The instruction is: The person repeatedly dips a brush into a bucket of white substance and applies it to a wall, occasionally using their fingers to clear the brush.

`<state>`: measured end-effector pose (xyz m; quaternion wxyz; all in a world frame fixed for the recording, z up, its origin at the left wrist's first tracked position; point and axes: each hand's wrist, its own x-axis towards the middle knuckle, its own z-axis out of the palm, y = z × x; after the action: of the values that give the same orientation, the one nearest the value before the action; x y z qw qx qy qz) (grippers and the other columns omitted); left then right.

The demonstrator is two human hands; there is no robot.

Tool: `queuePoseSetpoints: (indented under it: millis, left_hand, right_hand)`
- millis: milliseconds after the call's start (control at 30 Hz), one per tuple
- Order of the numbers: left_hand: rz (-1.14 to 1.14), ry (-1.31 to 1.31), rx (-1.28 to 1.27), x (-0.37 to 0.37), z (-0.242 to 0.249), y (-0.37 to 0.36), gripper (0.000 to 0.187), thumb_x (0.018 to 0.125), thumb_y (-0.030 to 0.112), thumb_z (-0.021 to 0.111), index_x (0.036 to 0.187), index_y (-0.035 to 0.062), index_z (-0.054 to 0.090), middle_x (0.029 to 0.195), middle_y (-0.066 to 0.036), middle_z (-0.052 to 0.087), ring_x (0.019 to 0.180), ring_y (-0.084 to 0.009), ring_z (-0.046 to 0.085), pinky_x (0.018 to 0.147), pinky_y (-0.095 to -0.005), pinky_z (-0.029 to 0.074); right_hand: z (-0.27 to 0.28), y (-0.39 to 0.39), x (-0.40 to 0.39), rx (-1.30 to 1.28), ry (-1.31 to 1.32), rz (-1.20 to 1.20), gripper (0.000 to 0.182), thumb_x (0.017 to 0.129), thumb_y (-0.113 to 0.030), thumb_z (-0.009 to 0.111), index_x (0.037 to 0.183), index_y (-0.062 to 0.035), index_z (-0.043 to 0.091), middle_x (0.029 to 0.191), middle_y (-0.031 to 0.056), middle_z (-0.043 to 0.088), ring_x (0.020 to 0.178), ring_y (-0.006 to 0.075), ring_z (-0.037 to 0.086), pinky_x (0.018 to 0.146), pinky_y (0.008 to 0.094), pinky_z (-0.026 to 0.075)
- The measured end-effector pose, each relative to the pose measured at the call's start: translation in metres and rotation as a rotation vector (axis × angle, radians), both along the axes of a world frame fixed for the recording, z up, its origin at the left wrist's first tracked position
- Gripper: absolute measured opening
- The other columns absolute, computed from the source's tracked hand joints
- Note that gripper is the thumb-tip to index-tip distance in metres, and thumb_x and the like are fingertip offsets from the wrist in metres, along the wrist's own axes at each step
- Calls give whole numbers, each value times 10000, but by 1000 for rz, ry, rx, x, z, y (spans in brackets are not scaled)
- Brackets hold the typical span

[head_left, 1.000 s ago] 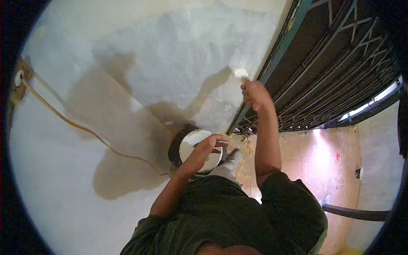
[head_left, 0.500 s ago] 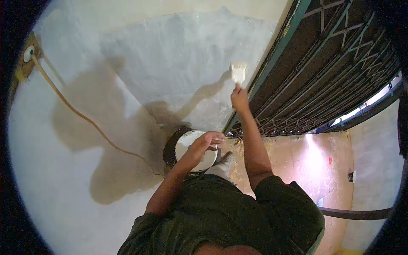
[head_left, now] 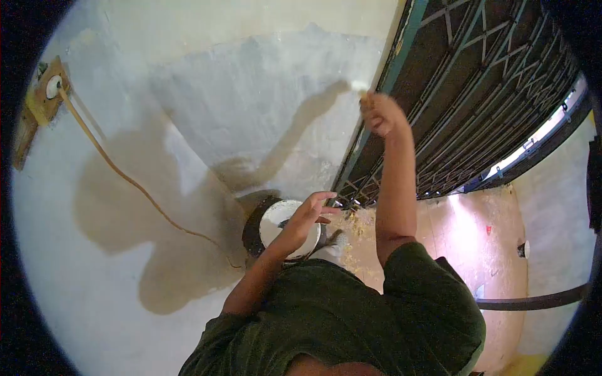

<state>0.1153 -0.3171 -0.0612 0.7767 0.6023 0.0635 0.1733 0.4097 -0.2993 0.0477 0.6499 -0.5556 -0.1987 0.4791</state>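
A paintbrush [head_left: 360, 86] with pale bristles is gripped in my right hand [head_left: 381, 115], its tip at the wall beside the green gate frame. Motion blurs the brush, and my fingers hide most of its handle. My left hand [head_left: 306, 220] hovers over a white bucket [head_left: 274, 220], fingers apart and nothing in them. White paint coats the part of the bucket that shows, and a dark object sits inside it. The wall [head_left: 263, 81] carries a blue-grey patch below a cream upper band.
At the right a folding metal gate [head_left: 476, 94] runs beside the wall, edged by its green frame [head_left: 392, 62]. A beige cable [head_left: 125, 175] hangs from a round white fitting [head_left: 54, 86] on the left. The tiled floor [head_left: 451, 244] has yellowish debris near the bucket.
My right hand has moved right and up toward the gate frame, turning the paintbrush sideways. My left hand's fingers have spread a little over the bucket. The view has shifted slightly.
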Motion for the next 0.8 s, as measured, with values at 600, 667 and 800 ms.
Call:
queuePoseSetpoints:
  millis: [600,667,800]
  left_hand:
    - [18,28,-25,-9,-9,6,595,914,518,329,1248,29,382,1298,-131,415,1112,-269,507,873,-373,408]
    - [6,1,-24,-9,-8,5,607,909,529,335,1246,27,383,1296,-132,416,1111,-271,506,874,-375,409]
    - [-1,28,-20,-12,-7,1,612,907,533,339,1247,27,382,1297,-130,416,1118,-268,502,871,-375,412]
  right_hand:
    - [-368,-10,21,-26,-30,108,304,889,-324,464,714,-89,546,527,34,437,410,161,388,361,294,289]
    - [-364,-1,40,-155,42,111,271,866,-298,489,685,-100,527,513,26,430,402,151,383,353,289,277]
    - [-145,7,3,-331,-197,-56,180,811,-186,545,656,-113,491,490,-29,418,378,106,364,325,270,235]
